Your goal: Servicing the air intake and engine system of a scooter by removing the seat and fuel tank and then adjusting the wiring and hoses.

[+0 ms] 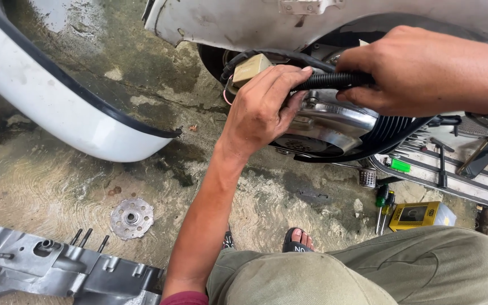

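A black corrugated cable sleeve (334, 81) is held by both hands at about one o'clock from the middle of the view, just in front of a scooter's engine (326, 127). The left hand (264, 107) is closed around the sleeve from below, with the fingers wrapped over it and the thumb side turned to a beige connector block (249, 68), which is found at the sleeve's end, at eleven o'clock of this hand and touching the fingertips. The right hand (419, 70) is clenched on the same sleeve at three o'clock of the left hand, and the two hands are seen just beside each other. The sleeve is bent down behind the right hand and is led along the engine's black cooling fins (388, 131). Above the hands, at twelve o'clock, the white body panel (244, 22) of the scooter is seen. At ten o'clock a second white panel with a black rubber edge (86, 121) is laid on the wet concrete floor (46, 175). At seven o'clock a round metal disc with holes (131, 218) is lying flat on the floor, and near it, further to seven o'clock, a grey metal engine cover (57, 271) is placed. At four o'clock two screwdrivers with green handles (384, 206) are lying just beside a yellow box (416, 216). At six o'clock the person's knees in olive trousers (368, 271) and a foot in a black sandal (297, 240) are visible.
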